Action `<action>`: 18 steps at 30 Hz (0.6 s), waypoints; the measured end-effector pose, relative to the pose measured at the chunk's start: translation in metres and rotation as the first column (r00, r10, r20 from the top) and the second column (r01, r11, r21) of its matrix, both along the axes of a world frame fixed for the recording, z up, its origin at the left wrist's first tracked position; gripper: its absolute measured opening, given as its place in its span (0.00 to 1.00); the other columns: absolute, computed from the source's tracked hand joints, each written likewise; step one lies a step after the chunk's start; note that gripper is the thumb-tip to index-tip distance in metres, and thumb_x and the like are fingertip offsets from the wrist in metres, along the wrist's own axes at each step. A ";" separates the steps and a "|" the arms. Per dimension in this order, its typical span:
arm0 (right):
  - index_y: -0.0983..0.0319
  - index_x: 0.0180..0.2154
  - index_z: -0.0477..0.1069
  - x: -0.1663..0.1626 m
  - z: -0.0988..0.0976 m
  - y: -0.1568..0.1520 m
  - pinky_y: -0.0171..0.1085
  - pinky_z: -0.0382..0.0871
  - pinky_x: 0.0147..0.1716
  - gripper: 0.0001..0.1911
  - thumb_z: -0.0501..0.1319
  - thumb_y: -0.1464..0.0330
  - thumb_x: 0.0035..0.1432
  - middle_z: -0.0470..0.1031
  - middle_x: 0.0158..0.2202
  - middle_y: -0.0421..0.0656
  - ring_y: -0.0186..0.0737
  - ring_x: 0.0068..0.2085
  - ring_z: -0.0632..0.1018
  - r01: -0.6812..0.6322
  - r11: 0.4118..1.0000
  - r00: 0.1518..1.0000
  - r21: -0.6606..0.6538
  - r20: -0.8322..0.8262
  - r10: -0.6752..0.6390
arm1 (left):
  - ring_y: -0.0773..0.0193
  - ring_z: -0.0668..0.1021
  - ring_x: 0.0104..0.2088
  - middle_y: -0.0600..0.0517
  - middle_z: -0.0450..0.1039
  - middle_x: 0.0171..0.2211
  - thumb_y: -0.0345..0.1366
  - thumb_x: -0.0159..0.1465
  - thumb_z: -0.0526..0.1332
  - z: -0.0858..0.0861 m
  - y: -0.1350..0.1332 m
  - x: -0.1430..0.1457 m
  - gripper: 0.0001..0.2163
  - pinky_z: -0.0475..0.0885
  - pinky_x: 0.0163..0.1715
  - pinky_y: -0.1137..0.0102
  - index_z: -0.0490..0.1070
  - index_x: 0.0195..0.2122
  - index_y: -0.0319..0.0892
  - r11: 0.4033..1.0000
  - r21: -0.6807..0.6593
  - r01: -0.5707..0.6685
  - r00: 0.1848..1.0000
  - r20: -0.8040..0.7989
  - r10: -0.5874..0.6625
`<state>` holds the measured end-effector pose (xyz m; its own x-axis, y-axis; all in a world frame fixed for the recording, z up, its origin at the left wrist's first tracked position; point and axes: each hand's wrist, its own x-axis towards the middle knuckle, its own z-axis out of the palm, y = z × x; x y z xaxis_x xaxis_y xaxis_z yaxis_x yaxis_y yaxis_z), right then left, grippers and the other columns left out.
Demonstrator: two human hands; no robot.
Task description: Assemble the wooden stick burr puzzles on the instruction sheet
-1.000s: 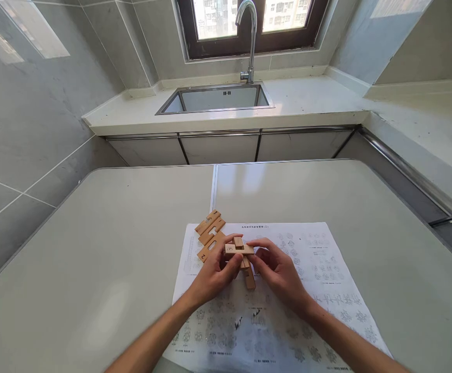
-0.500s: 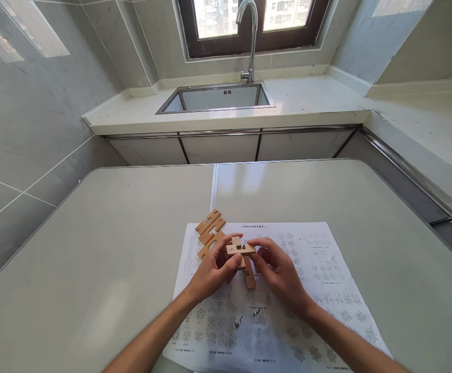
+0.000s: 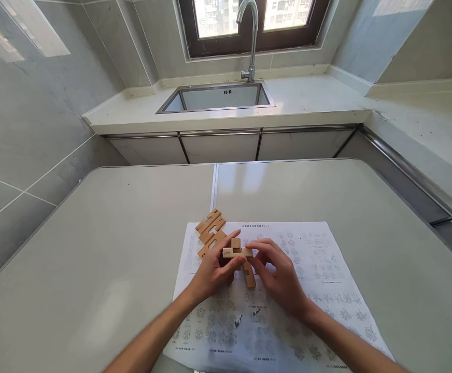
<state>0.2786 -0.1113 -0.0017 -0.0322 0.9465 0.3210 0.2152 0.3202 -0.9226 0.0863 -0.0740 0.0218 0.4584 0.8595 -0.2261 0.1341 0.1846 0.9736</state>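
Notched wooden blocks (image 3: 237, 254), fitted together, above printed sheet (image 3: 307, 321); left hand (image 3: 216, 267) and right hand (image 3: 280, 274) pinching opposite ends, apparently for steadiness. Single block (image 3: 251, 280) beneath. Three flat pieces (image 3: 206, 236) leftward, seemingly placed within reach.

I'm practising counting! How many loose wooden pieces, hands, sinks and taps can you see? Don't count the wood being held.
Loose wooden pieces: 4
Left hand and right hand: 2
Sink: 1
Tap: 1
Total: 8
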 end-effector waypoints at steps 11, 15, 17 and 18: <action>0.54 0.52 0.76 0.001 -0.003 0.001 0.40 0.76 0.32 0.09 0.61 0.65 0.74 0.77 0.47 0.45 0.38 0.32 0.77 0.033 0.998 0.999 -0.053 -0.015 -0.034 | 0.69 0.74 0.24 0.56 0.70 0.33 0.47 0.66 0.71 0.001 -0.003 -0.001 0.36 0.74 0.25 0.72 0.57 0.71 0.49 0.998 0.015 0.056 0.989 0.136 -0.058; 0.54 0.53 0.75 0.002 -0.003 0.001 0.40 0.76 0.33 0.09 0.60 0.66 0.74 0.76 0.47 0.45 0.38 0.32 0.76 0.028 0.999 0.999 -0.038 -0.014 -0.029 | 0.69 0.74 0.25 0.56 0.70 0.33 0.45 0.63 0.74 0.002 -0.001 -0.002 0.39 0.74 0.25 0.72 0.57 0.71 0.47 0.997 0.004 0.075 0.989 0.128 -0.075; 0.54 0.53 0.75 0.002 -0.003 0.001 0.40 0.76 0.33 0.10 0.59 0.68 0.74 0.76 0.47 0.46 0.38 0.33 0.76 0.025 1.000 1.000 -0.007 0.005 -0.025 | 0.68 0.74 0.26 0.56 0.69 0.33 0.45 0.62 0.75 0.002 -0.001 -0.001 0.37 0.74 0.26 0.72 0.61 0.70 0.48 0.999 0.017 0.048 0.995 0.088 -0.049; 0.54 0.53 0.75 0.002 -0.003 0.000 0.40 0.76 0.33 0.10 0.59 0.68 0.74 0.76 0.47 0.46 0.38 0.33 0.77 0.023 1.000 1.000 0.013 0.019 -0.024 | 0.68 0.74 0.27 0.56 0.68 0.33 0.45 0.62 0.75 0.002 -0.001 -0.001 0.37 0.74 0.27 0.72 0.62 0.69 0.48 0.999 0.030 0.034 0.997 0.068 -0.036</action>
